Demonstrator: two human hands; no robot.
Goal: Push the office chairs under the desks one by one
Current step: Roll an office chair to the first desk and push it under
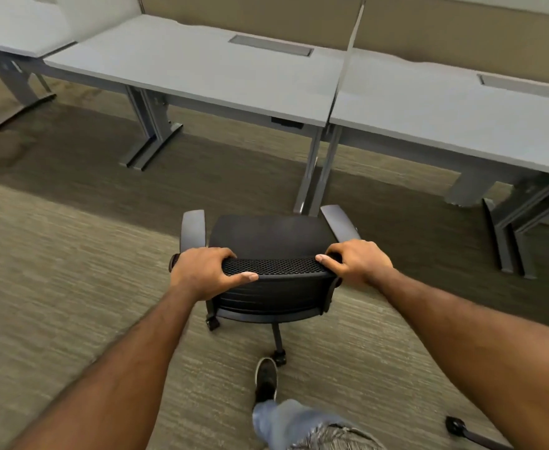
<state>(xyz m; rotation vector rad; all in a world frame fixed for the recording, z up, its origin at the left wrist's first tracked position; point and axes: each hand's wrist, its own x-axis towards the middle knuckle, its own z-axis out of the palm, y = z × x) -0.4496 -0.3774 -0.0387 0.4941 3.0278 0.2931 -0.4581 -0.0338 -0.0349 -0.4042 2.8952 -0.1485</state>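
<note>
Your left hand (201, 271) and right hand (359, 262) each clasp a top corner of the black office chair (271, 241) — fingers curled over the mesh backrest, thumbs along its rear edge. The chair stands on the carpet (55, 287), well short of the desks, its seat facing the paired legs where the middle desk (185, 66) meets the right desk (461, 115). Both grey armrests point toward the desks' front edges. Your dark shoe (265, 378) is planted just behind a rear castor — a second castor base (458, 427) shows at the lower right.
</note>
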